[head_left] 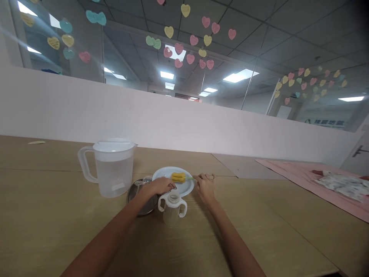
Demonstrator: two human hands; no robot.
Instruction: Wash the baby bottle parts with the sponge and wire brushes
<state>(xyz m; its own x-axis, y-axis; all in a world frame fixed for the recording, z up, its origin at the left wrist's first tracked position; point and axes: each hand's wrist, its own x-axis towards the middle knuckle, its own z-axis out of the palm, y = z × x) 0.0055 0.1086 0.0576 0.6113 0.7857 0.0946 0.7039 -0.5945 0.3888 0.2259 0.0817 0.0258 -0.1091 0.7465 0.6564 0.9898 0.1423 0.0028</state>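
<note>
A sponge bottle brush with a yellow head (178, 177) and a thin light green stem lies across a white plate (188, 191). My right hand (205, 187) is at the plate's right edge, its fingers closed on the end of the stem. Over the plate's left front part, my left hand (163, 185) has its fingers bent together near the yellow head; what they hold, if anything, is too small to make out. Just in front of the plate stands a clear baby bottle (172, 214) with two white handles and an uncovered neck.
Left of the plate, a round dark metal tray (147, 207) carries small clear pieces, partly behind my left arm. A lidded translucent pitcher (114, 173) of water stands further left. At the right, a pink cloth (300, 181) bears a patterned bundle (343, 184). A white wall (173, 123) rises behind.
</note>
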